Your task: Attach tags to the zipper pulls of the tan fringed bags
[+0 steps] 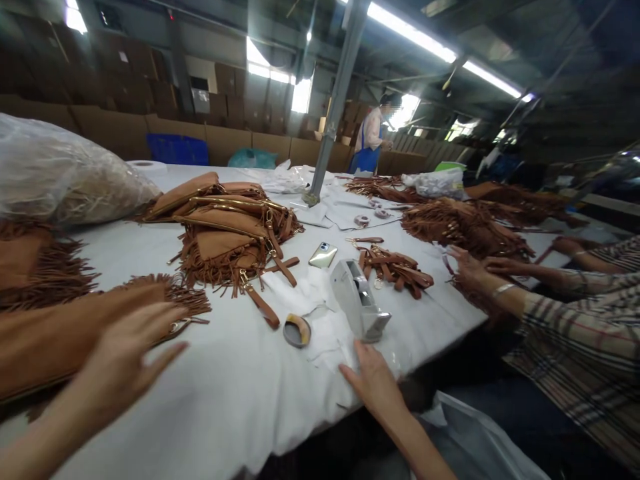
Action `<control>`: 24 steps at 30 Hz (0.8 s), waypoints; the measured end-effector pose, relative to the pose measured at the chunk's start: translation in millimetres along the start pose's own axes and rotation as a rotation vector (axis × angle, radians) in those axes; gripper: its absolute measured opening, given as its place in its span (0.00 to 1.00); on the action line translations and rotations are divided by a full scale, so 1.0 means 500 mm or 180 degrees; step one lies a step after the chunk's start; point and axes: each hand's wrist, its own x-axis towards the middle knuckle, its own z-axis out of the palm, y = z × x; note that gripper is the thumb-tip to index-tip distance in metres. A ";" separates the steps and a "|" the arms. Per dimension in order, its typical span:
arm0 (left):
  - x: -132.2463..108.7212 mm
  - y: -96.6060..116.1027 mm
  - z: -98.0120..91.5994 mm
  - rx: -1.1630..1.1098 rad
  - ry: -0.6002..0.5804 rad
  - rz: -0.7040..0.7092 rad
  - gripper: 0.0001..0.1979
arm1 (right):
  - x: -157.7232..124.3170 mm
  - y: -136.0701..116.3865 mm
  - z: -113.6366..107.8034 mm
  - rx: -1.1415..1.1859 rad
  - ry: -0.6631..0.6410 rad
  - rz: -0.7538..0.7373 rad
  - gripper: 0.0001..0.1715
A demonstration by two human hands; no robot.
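Note:
My left hand (127,357) hovers with fingers spread over a flat tan fringed bag (55,340) at the left of the white table (225,393). My right hand (373,380) lies flat, fingers out, on a sheet of white tissue paper (320,327) near the table's front edge. Just beyond it stands a grey tape dispenser (360,300), with a small tape roll (297,331) to its left. A pile of tan fringed bags (225,227) with straps sits further back.
A phone (323,255) and loose brown straps (395,267) lie mid-table. A co-worker in a plaid sleeve (575,333) handles fringed pieces (465,227) at right. A clear stuffed bag (60,173) sits far left; a metal pole (333,107) rises behind; another person stands at the back.

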 end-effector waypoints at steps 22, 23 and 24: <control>0.039 0.132 0.278 -0.1440 -0.1811 -0.2753 0.14 | 0.052 0.003 0.021 0.0023 0.0199 0.0204 0.13; 0.041 0.144 0.301 -0.1695 -0.1731 -0.3235 0.13 | 0.057 -0.005 0.023 -0.0085 0.0100 0.0180 0.13; 0.045 0.153 0.322 -0.1828 -0.1662 -0.3505 0.13 | 0.063 -0.012 0.026 -0.0133 0.0008 0.0165 0.13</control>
